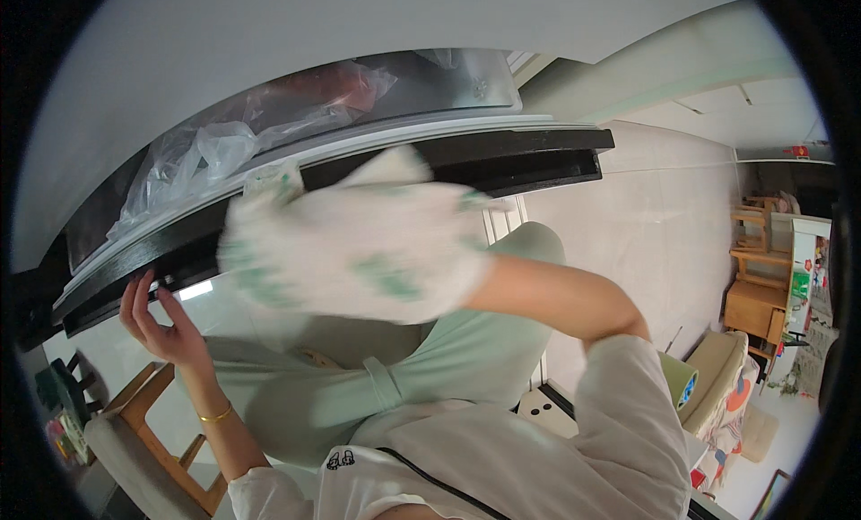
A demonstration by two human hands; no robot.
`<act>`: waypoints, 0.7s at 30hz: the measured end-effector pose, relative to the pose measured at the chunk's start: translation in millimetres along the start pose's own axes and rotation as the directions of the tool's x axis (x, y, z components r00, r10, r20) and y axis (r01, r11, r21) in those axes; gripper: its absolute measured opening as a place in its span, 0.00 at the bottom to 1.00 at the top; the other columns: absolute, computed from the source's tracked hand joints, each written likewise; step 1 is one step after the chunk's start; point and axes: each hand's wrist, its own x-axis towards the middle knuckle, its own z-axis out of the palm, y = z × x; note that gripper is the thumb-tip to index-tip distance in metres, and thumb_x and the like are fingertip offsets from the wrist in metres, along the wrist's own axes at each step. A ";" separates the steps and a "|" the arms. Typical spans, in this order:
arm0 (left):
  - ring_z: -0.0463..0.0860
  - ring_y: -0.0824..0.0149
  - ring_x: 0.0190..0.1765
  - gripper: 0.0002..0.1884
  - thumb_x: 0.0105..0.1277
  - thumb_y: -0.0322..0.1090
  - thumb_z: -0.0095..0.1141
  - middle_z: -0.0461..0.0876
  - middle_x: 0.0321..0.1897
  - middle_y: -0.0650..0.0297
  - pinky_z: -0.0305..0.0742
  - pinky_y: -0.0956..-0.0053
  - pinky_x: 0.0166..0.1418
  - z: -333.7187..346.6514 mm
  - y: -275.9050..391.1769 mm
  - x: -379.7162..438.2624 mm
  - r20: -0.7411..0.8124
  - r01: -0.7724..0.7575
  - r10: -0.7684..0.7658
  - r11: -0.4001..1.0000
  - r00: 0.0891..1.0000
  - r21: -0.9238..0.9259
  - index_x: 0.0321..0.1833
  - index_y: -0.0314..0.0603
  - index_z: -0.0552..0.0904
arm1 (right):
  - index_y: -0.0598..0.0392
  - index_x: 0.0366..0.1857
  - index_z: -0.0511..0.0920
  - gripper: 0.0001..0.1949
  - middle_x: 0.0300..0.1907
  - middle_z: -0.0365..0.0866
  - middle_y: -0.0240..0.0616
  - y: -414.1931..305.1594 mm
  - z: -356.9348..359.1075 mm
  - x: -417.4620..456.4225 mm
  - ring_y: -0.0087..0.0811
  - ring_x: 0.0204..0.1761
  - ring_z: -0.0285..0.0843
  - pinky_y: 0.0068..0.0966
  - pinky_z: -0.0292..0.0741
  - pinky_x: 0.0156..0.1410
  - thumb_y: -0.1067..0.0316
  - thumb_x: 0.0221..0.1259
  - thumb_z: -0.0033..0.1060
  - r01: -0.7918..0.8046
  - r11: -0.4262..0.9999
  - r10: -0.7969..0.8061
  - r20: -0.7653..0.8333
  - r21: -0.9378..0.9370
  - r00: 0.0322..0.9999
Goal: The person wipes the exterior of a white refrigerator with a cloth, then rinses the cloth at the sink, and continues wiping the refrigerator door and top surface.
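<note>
Before me a drawer with a black front (525, 143) is pulled out of a pale grey appliance (377, 16) that looks like a refrigerator. My right hand is hidden in a white cloth (356, 251) with green patches, blurred by motion, against the black front and its pale rim. Near the left end of the front, the fingers of my left hand (165, 332) are on its outer edge. Inside the translucent grey bin (464, 83) are clear plastic bags (222, 147), one around something reddish (336, 86).
A wooden chair frame with a grey cushion (138, 466) stands close by my left arm. Below the drawer is a glossy tiled floor (625, 231). Wooden chairs (757, 305), a cream sofa (716, 379) and a cluttered table (804, 271) are farther right. My bent knees are under the drawer.
</note>
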 end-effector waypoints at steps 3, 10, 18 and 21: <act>0.74 0.58 0.53 0.12 0.65 0.21 0.48 0.75 0.48 0.53 0.72 0.66 0.54 1.9 -9.1 -5.9 -0.026 0.046 -0.050 0.989 0.998 -0.139 0.50 0.32 0.75 | 0.55 0.51 0.70 0.19 0.46 0.73 0.36 -68.9 -27.0 81.0 0.32 0.48 0.72 0.31 0.72 0.50 0.61 0.56 0.54 0.120 0.993 -0.120 0.010 -0.007 0.993; 0.74 0.58 0.53 0.11 0.65 0.23 0.48 0.75 0.48 0.52 0.71 0.66 0.55 -1.5 -17.2 -10.7 -0.037 0.016 -0.023 0.987 0.999 -0.158 0.50 0.30 0.74 | 0.54 0.42 0.72 0.16 0.36 0.75 0.36 -122.6 -72.9 123.8 0.30 0.39 0.77 0.30 0.76 0.37 0.64 0.46 0.58 0.207 0.971 -0.222 0.128 0.122 0.967; 0.73 0.54 0.50 0.21 0.48 0.30 0.57 0.74 0.48 0.55 0.67 0.54 0.56 -3.4 27.3 14.1 0.177 -0.187 0.228 0.957 0.957 -0.224 0.49 0.39 0.78 | 0.51 0.43 0.74 0.16 0.40 0.76 0.39 -82.6 -33.4 56.8 0.33 0.42 0.74 0.31 0.70 0.49 0.64 0.50 0.62 -0.017 0.891 0.167 -0.295 0.453 0.941; 0.76 0.57 0.47 0.18 0.48 0.34 0.60 0.76 0.44 0.60 0.70 0.55 0.53 2.9 40.6 6.5 0.146 -0.264 0.301 0.937 0.942 -0.228 0.44 0.43 0.79 | 0.53 0.35 0.77 0.14 0.30 0.75 0.38 -81.0 -58.4 33.8 0.37 0.34 0.74 0.33 0.70 0.39 0.69 0.42 0.68 -0.058 0.995 0.087 -0.395 0.087 0.914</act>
